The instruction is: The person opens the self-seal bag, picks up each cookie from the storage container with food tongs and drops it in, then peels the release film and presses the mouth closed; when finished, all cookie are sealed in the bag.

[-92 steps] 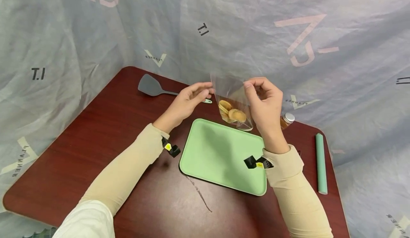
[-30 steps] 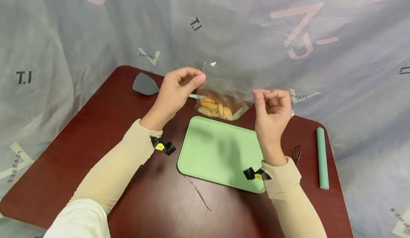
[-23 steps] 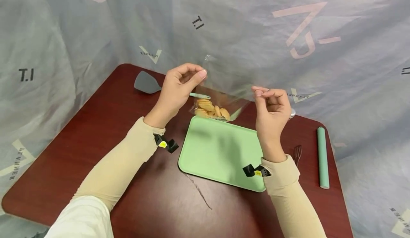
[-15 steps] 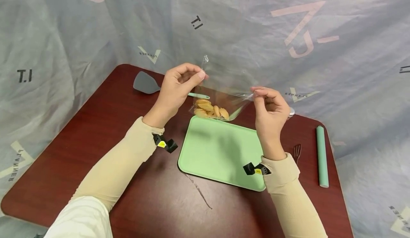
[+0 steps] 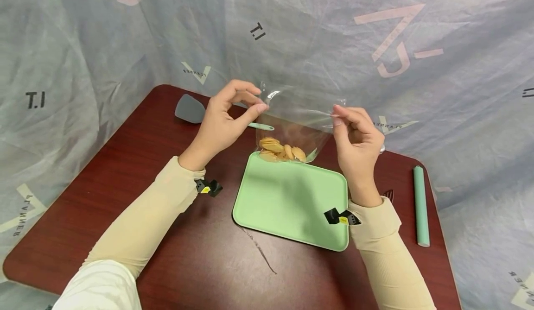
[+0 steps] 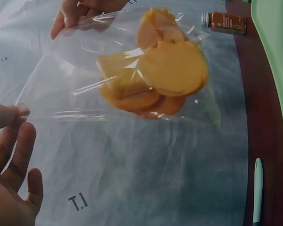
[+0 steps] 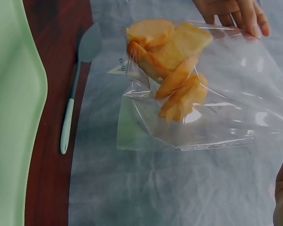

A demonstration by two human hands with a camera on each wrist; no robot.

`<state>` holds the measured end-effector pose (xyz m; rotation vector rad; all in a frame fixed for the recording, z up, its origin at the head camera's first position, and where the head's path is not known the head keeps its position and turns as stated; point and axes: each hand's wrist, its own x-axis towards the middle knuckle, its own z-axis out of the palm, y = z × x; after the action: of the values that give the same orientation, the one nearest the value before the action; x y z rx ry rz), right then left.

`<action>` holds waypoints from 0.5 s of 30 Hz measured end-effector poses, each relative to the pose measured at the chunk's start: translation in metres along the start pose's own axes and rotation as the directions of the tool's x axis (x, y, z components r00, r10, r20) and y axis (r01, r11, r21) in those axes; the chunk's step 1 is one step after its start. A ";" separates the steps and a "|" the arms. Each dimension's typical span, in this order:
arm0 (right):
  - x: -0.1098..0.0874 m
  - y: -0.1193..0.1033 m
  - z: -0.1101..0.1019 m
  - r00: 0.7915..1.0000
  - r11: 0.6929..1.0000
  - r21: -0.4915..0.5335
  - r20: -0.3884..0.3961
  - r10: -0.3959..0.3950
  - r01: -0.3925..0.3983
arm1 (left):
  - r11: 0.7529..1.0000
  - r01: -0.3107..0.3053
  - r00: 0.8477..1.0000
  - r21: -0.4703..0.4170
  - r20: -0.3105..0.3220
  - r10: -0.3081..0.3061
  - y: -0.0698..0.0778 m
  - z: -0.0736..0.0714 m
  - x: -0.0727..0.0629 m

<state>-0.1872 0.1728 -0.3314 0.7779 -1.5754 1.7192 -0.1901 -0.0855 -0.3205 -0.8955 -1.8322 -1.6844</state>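
A clear plastic bag (image 5: 298, 127) hangs upright over the far edge of the green tray (image 5: 288, 199). Several golden biscuits (image 5: 272, 146) lie in its bottom; in the left wrist view one biscuit (image 6: 174, 68) shows a scalloped rim. My left hand (image 5: 223, 122) pinches the bag's left edge near the top between thumb and forefinger, the other fingers loosely spread. On the opposite edge my right hand (image 5: 358, 136) pinches the film with thumb and index finger. The bag is spread wide between both hands.
A grey spatula (image 5: 190, 109) with a pale green handle lies behind the left hand. At the right are a green rolling pin (image 5: 420, 205) and a fork (image 5: 389, 195), partly covered by the sleeve. A small jar (image 6: 226, 22) stands beyond the tray. A grey curtain (image 5: 308, 36) borders the table.
The bag was narrower and nearer the right hand about three seconds ago, with the left hand beside it. Since half a second ago it has come slightly lower, and its top is spread more evenly.
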 end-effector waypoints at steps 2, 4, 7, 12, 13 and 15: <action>0.000 -0.001 0.000 1.000 1.000 0.016 0.019 0.002 -0.002 | 1.000 -0.001 1.000 0.027 0.007 0.000 0.002 -0.001 0.000; 0.000 -0.001 -0.001 0.999 1.000 0.017 0.036 0.004 -0.004 | 0.999 0.005 1.000 0.044 0.013 -0.005 -0.002 -0.003 -0.001; 0.001 -0.001 -0.002 0.999 1.000 -0.017 0.049 0.007 -0.006 | 0.997 0.013 1.000 0.076 0.014 -0.014 -0.014 -0.005 -0.003; 0.003 -0.003 -0.001 0.999 0.985 -0.171 0.034 -0.022 0.027 | 0.984 -0.018 1.000 0.177 0.020 0.014 -0.030 -0.007 -0.004; 0.003 -0.004 0.000 0.999 0.976 -0.216 0.030 -0.035 0.041 | 0.979 -0.034 0.999 0.200 0.023 0.030 -0.031 -0.007 -0.004; 0.003 -0.006 0.001 0.998 0.948 -0.311 0.024 -0.066 0.071 | 0.966 -0.061 0.998 0.251 0.022 0.057 -0.031 -0.006 -0.004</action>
<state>-0.1840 0.1722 -0.3257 0.6757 -1.7522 1.3722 -0.2112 -0.0931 -0.3434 -0.8468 -1.9544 -1.3741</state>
